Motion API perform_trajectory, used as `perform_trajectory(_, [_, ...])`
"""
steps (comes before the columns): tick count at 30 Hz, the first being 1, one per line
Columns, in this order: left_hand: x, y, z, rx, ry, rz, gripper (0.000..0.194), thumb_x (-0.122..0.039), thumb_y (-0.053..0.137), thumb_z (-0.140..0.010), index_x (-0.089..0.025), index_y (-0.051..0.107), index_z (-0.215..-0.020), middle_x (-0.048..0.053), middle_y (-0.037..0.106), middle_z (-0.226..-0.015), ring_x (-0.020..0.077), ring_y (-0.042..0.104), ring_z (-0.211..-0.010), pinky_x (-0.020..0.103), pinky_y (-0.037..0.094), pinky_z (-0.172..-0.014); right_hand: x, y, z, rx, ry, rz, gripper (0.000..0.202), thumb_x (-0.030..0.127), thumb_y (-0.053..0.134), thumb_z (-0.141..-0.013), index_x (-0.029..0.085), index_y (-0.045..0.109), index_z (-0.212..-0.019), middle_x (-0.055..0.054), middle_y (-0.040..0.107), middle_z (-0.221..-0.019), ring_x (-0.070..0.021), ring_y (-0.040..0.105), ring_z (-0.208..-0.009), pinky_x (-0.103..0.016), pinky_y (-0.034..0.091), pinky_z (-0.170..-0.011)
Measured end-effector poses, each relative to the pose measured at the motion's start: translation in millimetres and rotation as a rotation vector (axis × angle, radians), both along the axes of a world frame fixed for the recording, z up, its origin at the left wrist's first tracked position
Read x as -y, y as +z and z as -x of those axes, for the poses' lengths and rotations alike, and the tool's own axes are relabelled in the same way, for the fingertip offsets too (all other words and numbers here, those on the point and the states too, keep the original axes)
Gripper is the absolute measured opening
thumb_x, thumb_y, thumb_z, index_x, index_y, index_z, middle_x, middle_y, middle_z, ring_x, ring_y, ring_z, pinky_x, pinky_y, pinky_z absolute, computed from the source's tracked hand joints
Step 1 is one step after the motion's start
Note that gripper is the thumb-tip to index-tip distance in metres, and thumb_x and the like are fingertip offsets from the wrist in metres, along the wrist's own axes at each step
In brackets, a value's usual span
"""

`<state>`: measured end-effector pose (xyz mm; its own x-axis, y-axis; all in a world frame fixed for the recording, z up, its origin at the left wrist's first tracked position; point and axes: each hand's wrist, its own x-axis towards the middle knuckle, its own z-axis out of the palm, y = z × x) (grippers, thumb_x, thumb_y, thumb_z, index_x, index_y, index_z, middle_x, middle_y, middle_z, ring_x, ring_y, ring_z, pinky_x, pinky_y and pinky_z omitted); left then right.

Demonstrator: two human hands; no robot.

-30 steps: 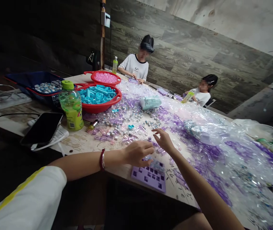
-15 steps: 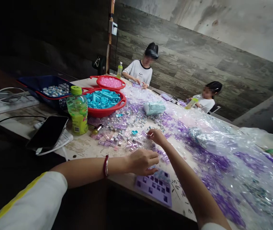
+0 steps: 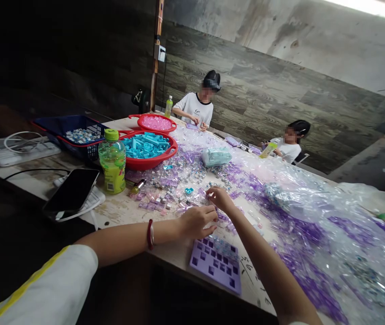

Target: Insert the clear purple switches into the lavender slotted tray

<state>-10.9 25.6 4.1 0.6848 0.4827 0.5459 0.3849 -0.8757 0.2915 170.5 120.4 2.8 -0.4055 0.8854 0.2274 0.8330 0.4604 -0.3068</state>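
Note:
My left hand (image 3: 197, 222), with a red and a silver bracelet on the wrist, hangs just beyond a purple tray (image 3: 214, 266) with square holes. Its thumb and fingers are curved but apart, and I see nothing between them. Clear small pieces cover part of the tray's far end. Slightly farther off, my right hand (image 3: 220, 199) reaches into the loose pieces with its fingertips pinched together. Whatever they hold, if anything, is too small to make out. Beside those fingertips lie a bright blue piece (image 3: 189, 191) and scattered clear purple pieces (image 3: 152, 206).
Red baskets hold blue pieces (image 3: 147, 145) and pink pieces (image 3: 157, 122). A navy basket (image 3: 93, 151), a green drink bottle (image 3: 112, 164) and a phone (image 3: 72, 192) stand left. Plastic bags (image 3: 314, 194) cover the right side. Two people (image 3: 195, 108) sit across the table.
My left hand has moved a little away from the tray, toward the loose pieces and my right hand. The right hand stays among the pieces. The view has tilted slightly.

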Motion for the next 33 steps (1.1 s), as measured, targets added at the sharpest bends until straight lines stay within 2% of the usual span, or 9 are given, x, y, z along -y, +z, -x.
perform_trajectory(8, [-2.8,-2.6,0.8,0.04,-0.009,0.053,0.014,-0.024,0.056,-0.082,-0.016,0.052,-0.093,0.004,0.057,-0.093,0.0169,0.058,-0.081,0.026,0.049,-0.067,2.1,5.7,2.4,-0.183,-0.04,-0.02,0.015,0.006,0.059,-0.07,0.018,0.066,-0.066,-0.004,0.063,-0.068,-0.0159,0.057,-0.063,-0.028,0.043,-0.065])
perform_trajectory(13, [-6.9,-2.0,2.1,0.218,-0.006,0.015,0.025,-0.017,0.055,-0.081,-0.016,0.047,-0.104,0.009,0.052,-0.108,0.0223,0.049,-0.106,0.037,0.046,-0.093,32.2,23.8,-2.3,-0.375,-0.051,0.038,0.01,0.023,0.058,-0.076,0.019,0.067,-0.075,-0.005,0.068,-0.076,-0.0188,0.063,-0.07,-0.031,0.048,-0.069])
perform_trajectory(16, [-6.9,0.4,3.0,0.297,0.008,-0.035,0.031,-0.015,0.055,-0.081,-0.016,0.044,-0.11,0.011,0.048,-0.113,0.0244,0.044,-0.111,0.043,0.042,-0.097,67.9,36.7,-3.7,-0.537,-0.048,0.183,0.017,0.034,0.062,-0.077,0.019,0.067,-0.081,-0.004,0.07,-0.078,-0.0185,0.064,-0.073,-0.03,0.049,-0.068])
perform_trajectory(18, [-5.8,1.9,3.5,0.325,-0.042,-0.058,0.027,-0.013,0.053,-0.084,-0.016,0.045,-0.11,0.011,0.048,-0.112,0.0231,0.046,-0.109,0.041,0.044,-0.095,94.4,42.4,-4.3,-0.73,-0.074,0.37,0.02,0.037,0.069,-0.074,0.019,0.068,-0.081,-0.003,0.069,-0.078,-0.0167,0.063,-0.072,-0.028,0.047,-0.068])
perform_trajectory(20, [-4.2,2.2,3.6,0.337,-0.142,-0.067,0.019,-0.013,0.049,-0.088,-0.017,0.048,-0.106,0.01,0.051,-0.107,0.0201,0.049,-0.105,0.036,0.047,-0.091,119.0,44.6,-5.2,-0.905,-0.106,0.557,0.021,0.035,0.075,-0.069,0.018,0.068,-0.08,-0.002,0.068,-0.076,-0.0142,0.061,-0.071,-0.026,0.046,-0.069])
perform_trajectory(23, [-0.9,0.1,3.0,0.31,-0.34,-0.073,0.011,-0.016,0.048,-0.091,-0.016,0.052,-0.101,0.008,0.055,-0.101,0.016,0.055,-0.097,0.028,0.05,-0.084,147.2,42.2,-6.7,-1.065,-0.183,0.726,0.023,0.032,0.08,-0.064,0.019,0.068,-0.079,0.0,0.067,-0.072,-0.0116,0.059,-0.069,-0.025,0.044,-0.07])
perform_trajectory(26, [3.4,-2.9,1.9,0.282,-0.435,-0.079,0.015,-0.018,0.051,-0.091,-0.015,0.055,-0.104,0.009,0.057,-0.101,0.0158,0.057,-0.097,0.027,0.05,-0.085,163.0,36.5,-6.4,-1.164,-0.233,0.796,0.025,0.032,0.082,-0.062,0.019,0.067,-0.077,0.001,0.066,-0.071,-0.0108,0.058,-0.067,-0.024,0.044,-0.069])
perform_trajectory(30, [7.2,-4.5,0.7,0.255,-0.432,-0.028,0.018,-0.019,0.048,-0.092,-0.015,0.058,-0.106,0.009,0.059,-0.096,0.0141,0.058,-0.092,0.026,0.051,-0.082,169.0,31.7,-3.6,-1.173,-0.209,0.801,0.025,0.034,0.081,-0.063,0.019,0.067,-0.076,0.0,0.066,-0.071,-0.0111,0.057,-0.066,-0.024,0.043,-0.065])
perform_trajectory(33, [6.3,-3.9,-0.6,0.294,-0.397,0.065,0.015,-0.019,0.049,-0.092,-0.016,0.06,-0.101,0.008,0.059,-0.096,0.0134,0.058,-0.091,0.026,0.051,-0.081,168.4,33.6,-4.9,-1.167,-0.258,0.779,0.031,0.034,0.082,-0.061,0.02,0.068,-0.086,-0.001,0.069,-0.078,-0.0124,0.059,-0.069,-0.025,0.044,-0.065])
